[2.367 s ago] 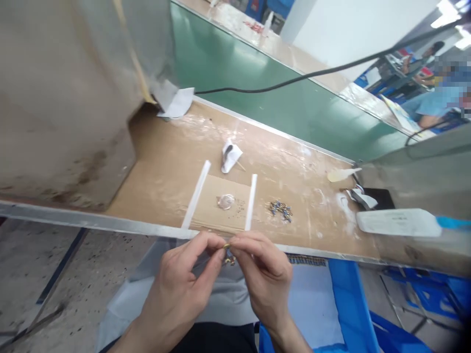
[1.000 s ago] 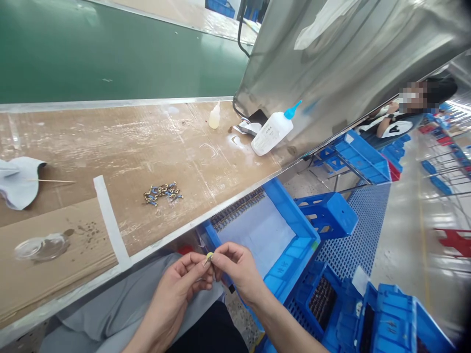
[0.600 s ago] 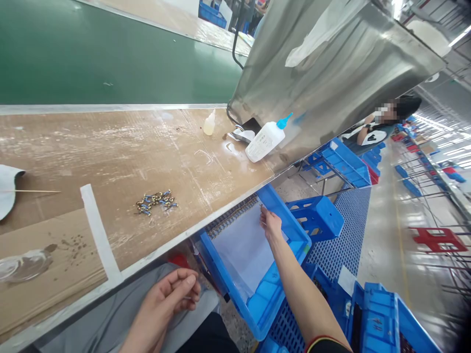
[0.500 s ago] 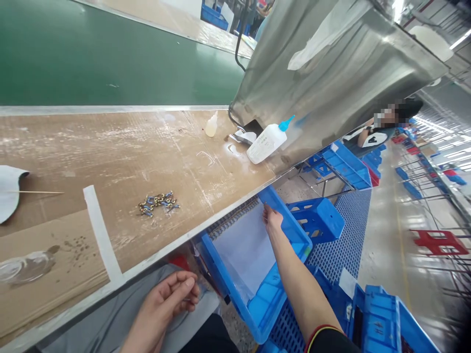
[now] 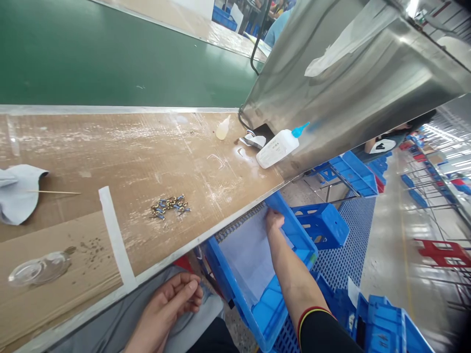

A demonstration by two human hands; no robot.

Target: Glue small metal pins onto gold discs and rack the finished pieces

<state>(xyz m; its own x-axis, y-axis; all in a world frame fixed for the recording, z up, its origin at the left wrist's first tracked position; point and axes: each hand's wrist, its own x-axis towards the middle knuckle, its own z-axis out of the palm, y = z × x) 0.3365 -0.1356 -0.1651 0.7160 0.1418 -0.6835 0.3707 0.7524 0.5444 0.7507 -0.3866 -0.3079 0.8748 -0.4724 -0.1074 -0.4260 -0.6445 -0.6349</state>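
Observation:
My right hand (image 5: 274, 220) reaches down into a blue bin (image 5: 299, 234) under the table edge. It rests at the far end of the white sheet (image 5: 246, 252) that lines the bin, and its fingertips are hidden from me. My left hand (image 5: 172, 304) lies on my grey lap with the fingers curled together; I cannot make out anything in them. On the brown tabletop, a small pile of blue-and-brass parts (image 5: 170, 205) lies apart from both hands.
A white glue bottle with a blue tip (image 5: 279, 146) and a small dropper bottle (image 5: 222, 130) lie by a steel housing (image 5: 349, 78). A clear dish (image 5: 39, 268), a white tape strip (image 5: 116, 238) and a cloth with a stick (image 5: 18, 193) sit at left. More blue crates (image 5: 386, 323) stand below right.
Both hands were pinching a small part together. My right hand then left it and reached into the blue bin, while my left hand sank to my lap. The view swung right.

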